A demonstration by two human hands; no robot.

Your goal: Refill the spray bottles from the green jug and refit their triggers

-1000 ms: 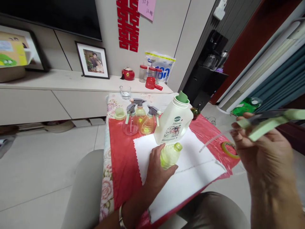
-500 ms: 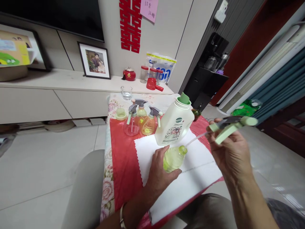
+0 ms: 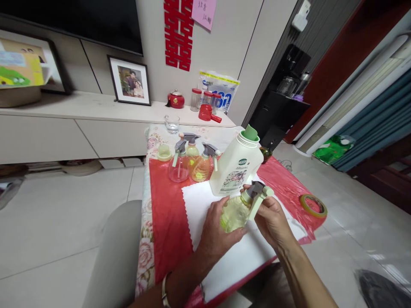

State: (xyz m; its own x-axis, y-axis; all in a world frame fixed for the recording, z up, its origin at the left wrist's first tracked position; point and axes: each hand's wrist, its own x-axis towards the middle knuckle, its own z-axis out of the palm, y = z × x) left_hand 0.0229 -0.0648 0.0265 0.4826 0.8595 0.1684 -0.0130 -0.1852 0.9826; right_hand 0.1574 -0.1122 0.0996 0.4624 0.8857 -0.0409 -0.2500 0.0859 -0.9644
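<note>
A tilted yellow-green spray bottle (image 3: 235,213) is gripped round its body by my left hand (image 3: 214,231). On its neck sits a grey and pale green spray head (image 3: 256,196), with my right hand (image 3: 271,218) closed around it. Whether the head is screwed down I cannot tell. Just behind stands a large white detergent jug (image 3: 237,164) without a cap, its green spout (image 3: 250,133) showing. To its left are a clear pink spray bottle (image 3: 179,167), an orange one (image 3: 201,167) and a yellowish one (image 3: 192,150). A pale green cap (image 3: 164,152) rests beside them.
White cloth (image 3: 231,265) and red plastic sheet (image 3: 167,214) cover the table. A roll of tape (image 3: 313,206) lies at the right edge. A glass cup (image 3: 172,124) stands at the back. On the cabinet are a red ladle (image 3: 208,113) and jars. A grey seat (image 3: 115,252) is at left.
My right hand has moved left and down, bringing the spray head onto the bottle's neck. Its tube has gone inside the bottle. My left hand has stayed in place. The tape roll has come into view.
</note>
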